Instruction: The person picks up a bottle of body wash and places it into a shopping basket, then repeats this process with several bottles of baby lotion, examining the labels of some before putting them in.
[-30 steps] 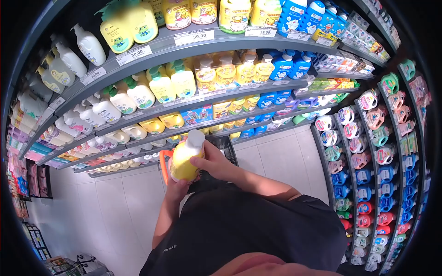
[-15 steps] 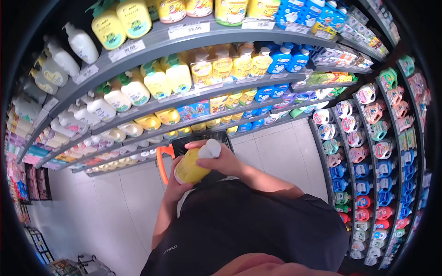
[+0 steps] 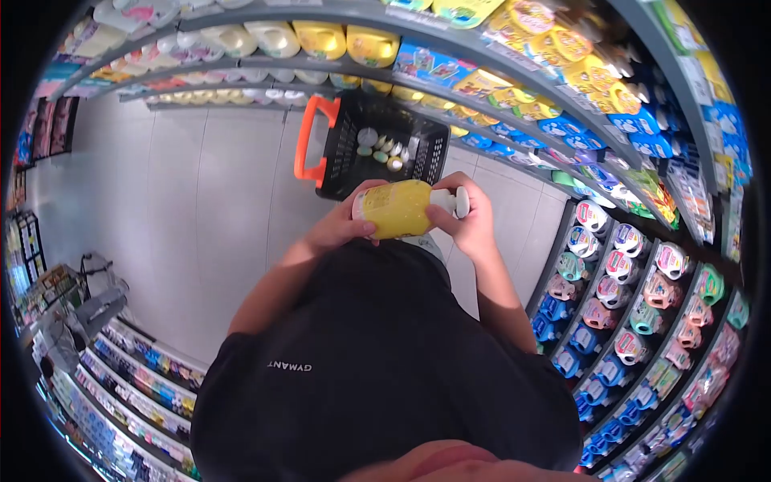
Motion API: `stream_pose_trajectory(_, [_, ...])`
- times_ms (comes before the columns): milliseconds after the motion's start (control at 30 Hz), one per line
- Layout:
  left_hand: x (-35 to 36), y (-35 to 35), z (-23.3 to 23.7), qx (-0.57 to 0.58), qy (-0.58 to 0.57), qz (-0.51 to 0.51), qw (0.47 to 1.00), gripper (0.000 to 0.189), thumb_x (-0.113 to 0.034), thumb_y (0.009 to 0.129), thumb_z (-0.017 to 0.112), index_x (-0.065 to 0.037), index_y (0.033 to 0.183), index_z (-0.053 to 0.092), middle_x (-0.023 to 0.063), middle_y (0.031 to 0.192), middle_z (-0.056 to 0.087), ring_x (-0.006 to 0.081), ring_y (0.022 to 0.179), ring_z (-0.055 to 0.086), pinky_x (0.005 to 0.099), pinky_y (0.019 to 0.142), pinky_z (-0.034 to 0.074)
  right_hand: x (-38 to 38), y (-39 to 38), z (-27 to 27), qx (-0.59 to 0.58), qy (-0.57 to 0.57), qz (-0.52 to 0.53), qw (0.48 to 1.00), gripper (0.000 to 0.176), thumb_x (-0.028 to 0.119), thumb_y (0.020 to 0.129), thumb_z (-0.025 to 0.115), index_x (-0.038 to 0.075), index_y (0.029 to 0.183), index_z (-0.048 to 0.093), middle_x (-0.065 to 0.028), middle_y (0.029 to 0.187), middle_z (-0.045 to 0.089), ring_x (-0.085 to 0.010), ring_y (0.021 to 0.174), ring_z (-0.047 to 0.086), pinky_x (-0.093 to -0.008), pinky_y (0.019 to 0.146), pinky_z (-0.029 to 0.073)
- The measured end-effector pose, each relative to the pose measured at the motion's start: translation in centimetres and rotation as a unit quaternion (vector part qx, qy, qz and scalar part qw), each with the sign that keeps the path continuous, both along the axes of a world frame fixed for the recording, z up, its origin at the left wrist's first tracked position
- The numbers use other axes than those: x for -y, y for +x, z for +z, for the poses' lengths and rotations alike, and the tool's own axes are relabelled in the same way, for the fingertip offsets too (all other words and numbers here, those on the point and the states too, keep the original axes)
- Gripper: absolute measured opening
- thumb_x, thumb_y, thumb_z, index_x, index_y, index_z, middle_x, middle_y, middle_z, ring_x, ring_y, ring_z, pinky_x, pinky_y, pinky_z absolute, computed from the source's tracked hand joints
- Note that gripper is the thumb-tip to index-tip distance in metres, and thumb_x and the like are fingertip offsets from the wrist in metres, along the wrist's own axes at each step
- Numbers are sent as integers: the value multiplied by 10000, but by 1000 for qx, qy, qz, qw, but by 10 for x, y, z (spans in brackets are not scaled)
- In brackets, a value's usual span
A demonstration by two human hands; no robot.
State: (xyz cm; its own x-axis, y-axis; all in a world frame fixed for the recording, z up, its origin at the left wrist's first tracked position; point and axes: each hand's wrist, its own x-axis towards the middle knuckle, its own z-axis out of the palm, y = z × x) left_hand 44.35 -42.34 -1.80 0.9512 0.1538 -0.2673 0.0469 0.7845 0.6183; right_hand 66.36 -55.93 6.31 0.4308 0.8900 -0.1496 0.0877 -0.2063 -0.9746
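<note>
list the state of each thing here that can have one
yellow bottle, lying sideways, pump cap on, held in both hands
left hand, closed round the bottle's base
right hand, closed at the pump end
basket, open top, a few bottles inside
shelves, stocked

The person wore a black, short-sleeved T-shirt (image 3: 377,377) of plain, smooth fabric that hung loose over the chest and belly. Small white lettering (image 3: 290,366) in capitals, which seemed to read GYMANT, sat on the left side of the chest. The sleeves (image 3: 229,361) ended above the elbows, and the forearms (image 3: 273,281) were uncovered. The left hand (image 3: 341,229) and right hand (image 3: 472,225) were bare.
</note>
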Motion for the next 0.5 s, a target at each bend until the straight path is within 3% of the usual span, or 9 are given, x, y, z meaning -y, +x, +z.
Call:
stream_pose_trajectory(167, [-4,-8,-46,-91,3,-35,995,1020,-413,735,846,-105,1537,296,88,1385,520,203,1155,602,324,769,592,-1,11,-40,-126,-113,57,984,308,65,787,833,33,1048,674,-3,900,648,-87,820,615,-256,710,501])
stream_pose_trajectory(267, [-4,-14,-85,-55,-13,-51,997,903,-306,852,771,-141,1571,250,78,1405,510,200,1195,582,320,783,581,-4,13,-73,-64,-99,80,990,284,69,787,831,27,1030,691,1,873,641,-99,806,621,-270,706,500])
stream_pose_trajectory(367, [-3,-12,-126,-63,-53,-43,996,894,-329,884,739,-148,1593,226,87,1434,493,206,1230,567,351,848,574,-14,11,-110,13,-108,79,991,284,107,774,846,20,1004,705,-29,870,647,-140,779,641,-289,696,507])
stream_pose_trajectory(467, [8,-8,-170,-178,-137,40,974,875,-378,924,691,-147,1612,203,88,1462,472,217,1253,556,399,948,535,-38,8,-147,148,-130,110,974,306,152,756,862,17,982,705,-72,883,652,-200,763,659,-317,690,523])
stream_pose_trajectory(500, [9,-8,-191,-220,-115,5,969,842,-478,963,594,-134,1620,195,95,1458,490,232,1241,556,433,996,499,-47,4,-162,187,-146,108,965,361,133,722,878,25,1016,700,-103,881,662,-230,783,669,-316,714,531])
